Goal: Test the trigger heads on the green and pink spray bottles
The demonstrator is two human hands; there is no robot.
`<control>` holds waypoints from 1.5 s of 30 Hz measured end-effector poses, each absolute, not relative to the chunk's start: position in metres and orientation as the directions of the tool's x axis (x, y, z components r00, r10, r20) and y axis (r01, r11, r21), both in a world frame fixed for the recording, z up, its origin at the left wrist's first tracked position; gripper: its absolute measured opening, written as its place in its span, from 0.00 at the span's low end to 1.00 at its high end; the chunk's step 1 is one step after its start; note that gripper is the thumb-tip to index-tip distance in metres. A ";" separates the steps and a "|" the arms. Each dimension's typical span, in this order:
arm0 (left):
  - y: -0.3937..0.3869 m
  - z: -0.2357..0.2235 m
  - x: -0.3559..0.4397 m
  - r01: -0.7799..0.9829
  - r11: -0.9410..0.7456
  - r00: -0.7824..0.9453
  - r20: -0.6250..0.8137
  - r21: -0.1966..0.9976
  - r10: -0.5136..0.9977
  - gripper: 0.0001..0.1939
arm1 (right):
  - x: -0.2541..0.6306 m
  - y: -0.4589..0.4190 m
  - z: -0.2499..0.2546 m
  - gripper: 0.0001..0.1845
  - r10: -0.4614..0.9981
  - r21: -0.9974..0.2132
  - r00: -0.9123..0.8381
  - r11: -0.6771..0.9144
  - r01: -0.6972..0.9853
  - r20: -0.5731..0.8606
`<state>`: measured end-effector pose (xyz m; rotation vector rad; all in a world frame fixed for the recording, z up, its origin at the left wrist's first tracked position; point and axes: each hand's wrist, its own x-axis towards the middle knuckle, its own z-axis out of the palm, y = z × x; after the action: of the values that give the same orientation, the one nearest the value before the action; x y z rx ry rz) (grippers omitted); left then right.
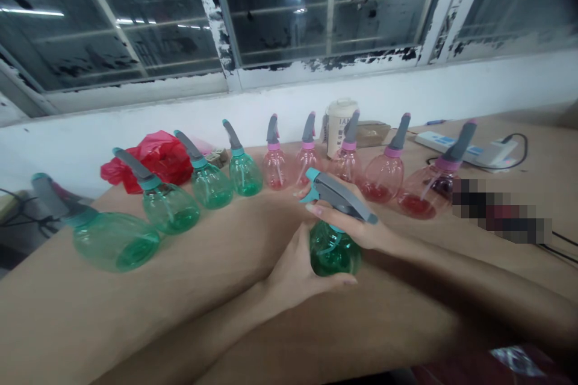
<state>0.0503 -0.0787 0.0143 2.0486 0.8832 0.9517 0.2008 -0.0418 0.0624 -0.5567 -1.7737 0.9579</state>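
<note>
A green spray bottle (334,252) with a grey and teal spray head (338,194) is in front of me, above the near part of the table. My left hand (291,267) wraps round its body, thumb across the near side. Round the neck, just beneath the spray head, my right hand (361,230) is closed, with fingers near the teal trigger. The nozzle points to the far left. Part of the bottle's body is hidden by my hands.
Several green spray bottles (171,207) stand at left, several pink ones (383,177) at back and right. Behind them are a red plastic bag (158,159), a lidded cup (336,123) and a white power strip (485,150) with cables. A window (280,12) lies beyond the wooden table (217,271).
</note>
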 end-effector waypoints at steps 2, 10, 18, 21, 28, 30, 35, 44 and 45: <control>-0.079 0.014 0.050 0.281 -0.522 0.495 0.344 0.805 0.798 0.50 | 0.201 -0.042 0.062 0.08 0.737 -0.815 -0.391 0.576 -0.063 0.551; -0.080 0.015 0.050 0.300 -0.502 0.490 0.321 0.811 0.811 0.49 | 0.202 -0.042 0.063 0.09 0.741 -0.826 -0.400 0.557 -0.081 0.539; -0.078 0.017 0.050 0.298 -0.537 0.512 0.343 0.789 0.788 0.46 | 0.200 -0.042 0.067 0.14 0.757 -0.839 -0.420 0.544 -0.019 0.500; -0.078 0.015 0.050 0.316 -0.536 0.503 0.341 0.783 0.794 0.48 | 0.200 -0.042 0.068 0.12 0.770 -0.825 -0.409 0.561 0.067 0.490; -0.080 0.014 0.049 0.316 -0.520 0.504 0.325 0.793 0.801 0.47 | 0.201 -0.045 0.069 0.11 0.770 -0.774 -0.342 0.612 0.159 0.539; -0.080 0.015 0.049 0.321 -0.519 0.499 0.325 0.792 0.803 0.47 | 0.200 -0.045 0.068 0.11 0.771 -0.795 -0.368 0.594 0.121 0.520; -0.080 0.017 0.050 0.330 -0.569 0.493 0.376 0.753 0.785 0.47 | 0.198 -0.041 0.067 0.13 0.738 -0.818 -0.403 0.574 -0.049 0.542; -0.086 0.012 0.049 0.476 -0.529 0.379 0.379 0.702 0.844 0.44 | 0.198 -0.040 0.069 0.15 0.734 -0.809 -0.405 0.588 -0.024 0.546; -0.087 0.013 0.049 0.483 -0.532 0.381 0.380 0.696 0.843 0.45 | 0.198 -0.040 0.068 0.15 0.736 -0.809 -0.402 0.587 -0.023 0.545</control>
<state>0.0495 -0.0868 0.0132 2.1684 1.1393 1.0036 0.1978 -0.0395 0.0683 -0.5821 -1.8038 0.9370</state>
